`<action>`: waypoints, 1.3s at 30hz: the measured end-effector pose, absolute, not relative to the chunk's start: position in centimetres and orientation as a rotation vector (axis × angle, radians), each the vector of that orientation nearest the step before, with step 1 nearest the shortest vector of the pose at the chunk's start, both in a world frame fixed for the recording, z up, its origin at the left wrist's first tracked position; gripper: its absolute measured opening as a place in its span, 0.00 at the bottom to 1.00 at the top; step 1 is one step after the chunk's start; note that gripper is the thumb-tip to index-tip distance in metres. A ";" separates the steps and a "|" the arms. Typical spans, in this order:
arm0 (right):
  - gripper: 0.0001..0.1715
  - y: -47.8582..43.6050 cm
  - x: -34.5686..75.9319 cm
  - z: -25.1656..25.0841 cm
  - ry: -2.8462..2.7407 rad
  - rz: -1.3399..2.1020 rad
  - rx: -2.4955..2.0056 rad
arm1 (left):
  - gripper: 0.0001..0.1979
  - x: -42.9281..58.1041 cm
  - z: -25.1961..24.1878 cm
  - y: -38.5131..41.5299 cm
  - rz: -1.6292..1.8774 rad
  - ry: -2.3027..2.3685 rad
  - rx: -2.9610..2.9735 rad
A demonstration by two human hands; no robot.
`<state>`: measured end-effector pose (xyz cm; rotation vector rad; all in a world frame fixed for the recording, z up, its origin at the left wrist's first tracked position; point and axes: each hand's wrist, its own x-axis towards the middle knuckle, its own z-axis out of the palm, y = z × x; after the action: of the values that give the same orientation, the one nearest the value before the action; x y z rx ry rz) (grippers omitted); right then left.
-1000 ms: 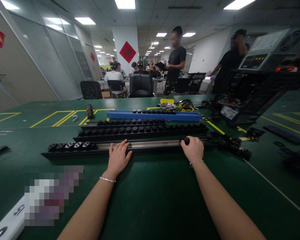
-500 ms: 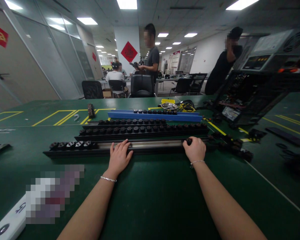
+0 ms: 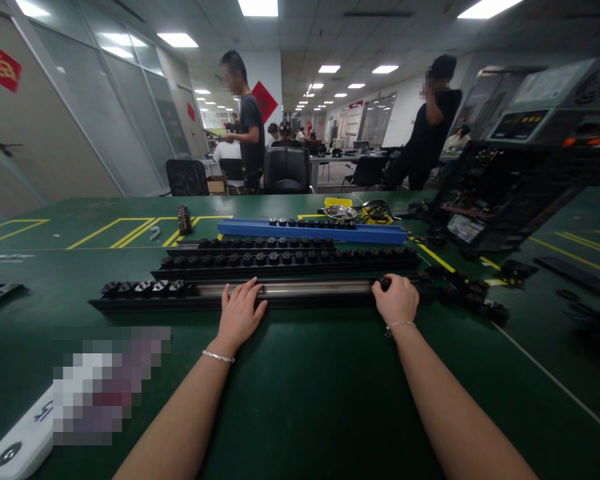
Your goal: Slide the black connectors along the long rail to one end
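Two bare hands rest at the near side of a green table (image 3: 300,400), head view.

- Left hand (image 3: 240,313): spread flat, palm down, fingers lying across the silver channel of the nearest rail (image 3: 310,289). It grasps nothing.
- Right hand (image 3: 395,301): curled, thumb and forefinger closed on a small black knob (image 3: 384,283) that sits on the same rail, toward its right end.
- Nearest rail: long and black, lying crosswise in front of the person. A row of black caps (image 3: 145,288) fills its left end, and the stretch between the hands is bare.
- Second rail (image 3: 280,260): parallel, just behind, with caps along its whole length.
- Third rail (image 3: 260,243): behind the second, shorter.
- Blue rail (image 3: 320,233): farthest back, with a few caps at its middle.
- Metal bowl (image 3: 341,212): behind the blue rail.
- Loose black parts (image 3: 475,300): on the table to the right of the right hand.
- Open computer case (image 3: 500,193): far right.
- White device (image 3: 15,453): lower left corner, partly blurred.

Against the earlier frames:
- Both hands keep their places on the rail, the left flat and the right on the knob.
- The standing person in the grey shirt (image 3: 247,127) has walked from the right of the red wall sign (image 3: 265,101) to its left.
- The person in black (image 3: 425,140) remains at the right.
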<state>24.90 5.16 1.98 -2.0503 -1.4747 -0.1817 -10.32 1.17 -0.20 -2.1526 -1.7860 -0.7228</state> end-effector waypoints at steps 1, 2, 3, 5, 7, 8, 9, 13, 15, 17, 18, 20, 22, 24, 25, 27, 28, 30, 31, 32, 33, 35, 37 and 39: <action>0.21 5.1 24.9 2.0 -1.474 -0.185 -2.047 | 0.19 -10.3 -0.2 1.2 -0.726 -1.788 -2.154; 0.21 5.1 25.0 2.0 -1.473 -0.189 -2.046 | 0.19 -10.3 -0.1 1.2 -0.728 -1.790 -2.155; 0.21 5.1 25.0 2.0 -1.472 -0.193 -2.046 | 0.20 -10.3 -0.1 1.1 -0.727 -1.792 -2.158; 0.21 5.1 25.2 2.0 -1.469 -0.198 -2.054 | 0.20 -10.3 -0.1 1.1 -0.720 -1.793 -2.160; 0.21 5.2 25.3 2.1 -1.464 -0.202 -2.066 | 0.20 -10.2 0.0 1.1 -0.715 -1.794 -2.160; 0.21 5.2 25.4 2.1 -1.462 -0.204 -2.072 | 0.20 -10.2 0.0 1.1 -0.711 -1.795 -2.162; 0.21 5.2 25.5 2.1 -1.461 -0.206 -2.077 | 0.20 -10.2 0.0 1.1 -0.707 -1.795 -2.163; 0.22 5.3 25.7 2.0 -1.466 -0.208 -2.085 | 0.20 -10.3 -0.1 1.1 -0.696 -1.791 -2.163; 0.22 5.3 25.8 1.9 -1.465 -0.213 -2.081 | 0.19 -10.3 -0.1 1.1 -0.697 -1.785 -2.162; 0.22 5.3 25.9 1.9 -1.458 -0.223 -2.075 | 0.19 -10.3 -0.1 1.1 -0.700 -1.783 -2.160; 0.22 5.3 26.0 1.8 -1.454 -0.229 -2.075 | 0.19 -10.3 -0.2 1.1 -0.702 -1.782 -2.158; 0.22 5.3 26.2 1.8 -1.453 -0.234 -2.085 | 0.19 -10.3 -0.2 1.1 -0.706 -1.782 -2.152; 0.22 5.4 26.5 1.8 -1.445 -0.236 -2.104 | 0.19 -10.3 -0.2 1.1 -0.705 -1.781 -2.153; 0.23 5.4 26.8 1.9 -1.434 -0.242 -2.114 | 0.19 -10.4 -0.2 1.2 -0.704 -1.782 -2.157; 0.23 5.4 27.0 1.9 -1.429 -0.247 -2.115 | 0.19 -10.4 -0.2 1.2 -0.707 -1.783 -2.158; 0.22 5.5 27.4 1.8 -1.427 -0.252 -2.109 | 0.19 -10.4 -0.2 1.2 -0.714 -1.786 -2.160; 0.22 5.5 27.5 1.8 -1.428 -0.250 -2.107 | 0.19 -10.4 -0.2 1.2 -0.718 -1.787 -2.160; 0.22 5.5 27.8 1.8 -1.427 -0.244 -2.112 | 0.19 -10.4 -0.2 1.2 -0.719 -1.787 -2.159; 0.22 5.5 27.9 1.8 -1.427 -0.241 -2.117 | 0.19 -10.4 -0.2 1.2 -0.717 -1.786 -2.159; 0.22 5.6 28.1 1.9 -1.426 -0.240 -2.123 | 0.19 -10.4 -0.2 1.2 -0.712 -1.786 -2.159; 0.23 5.6 28.2 1.9 -1.424 -0.242 -2.128 | 0.19 -10.4 -0.1 1.2 -0.709 -1.786 -2.159; 0.23 5.6 28.4 1.9 -1.422 -0.250 -2.135 | 0.19 -10.3 -0.1 1.1 -0.706 -1.786 -2.159; 0.23 5.7 28.6 1.9 -1.419 -0.257 -2.140 | 0.19 -10.3 0.0 1.1 -0.710 -1.786 -2.160; 0.23 5.8 28.8 1.8 -1.410 -0.261 -2.152 | 0.19 -10.2 0.1 1.1 -0.717 -1.788 -2.161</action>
<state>28.77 5.77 1.83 -2.1516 -1.4104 -0.2613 -10.25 1.09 0.06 -2.1613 -1.7885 -0.7174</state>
